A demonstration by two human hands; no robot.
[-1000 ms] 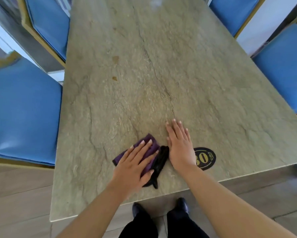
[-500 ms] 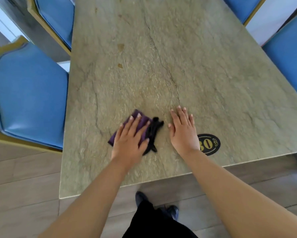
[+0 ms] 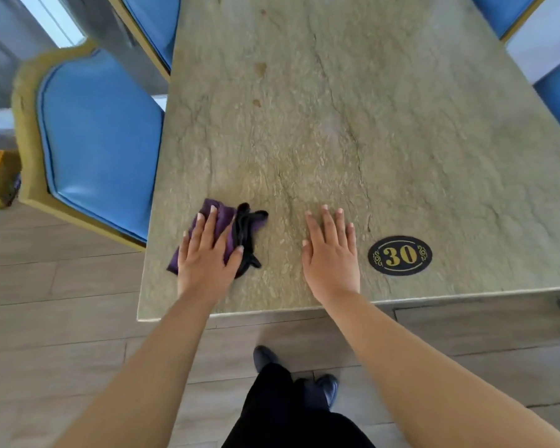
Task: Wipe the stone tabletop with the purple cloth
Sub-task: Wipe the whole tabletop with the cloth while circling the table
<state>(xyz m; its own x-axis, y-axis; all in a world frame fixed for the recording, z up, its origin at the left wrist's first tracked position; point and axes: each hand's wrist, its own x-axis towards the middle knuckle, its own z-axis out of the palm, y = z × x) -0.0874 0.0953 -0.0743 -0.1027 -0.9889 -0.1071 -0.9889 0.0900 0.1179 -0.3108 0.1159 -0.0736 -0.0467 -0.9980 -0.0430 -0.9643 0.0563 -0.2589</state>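
Note:
The purple cloth (image 3: 222,218), with a black crumpled part on its right side, lies on the greenish stone tabletop (image 3: 353,140) near the front left corner. My left hand (image 3: 207,257) presses flat on the cloth, fingers spread, covering most of it. My right hand (image 3: 332,253) rests flat on the bare stone to the right of the cloth, fingers apart, holding nothing. Two small brown stains (image 3: 259,68) mark the stone farther back.
A black oval plaque (image 3: 399,255) with a gold 30 is fixed to the tabletop right of my right hand. Blue padded chairs with gold frames (image 3: 97,140) stand at the left, and more at the back and right. Wooden floor and my black shoes (image 3: 265,358) are below the table's front edge.
My left hand has slid the cloth leftward toward the table's left edge, away from my right hand. The gap between the hands has widened. The right hand stays flat by the plaque.

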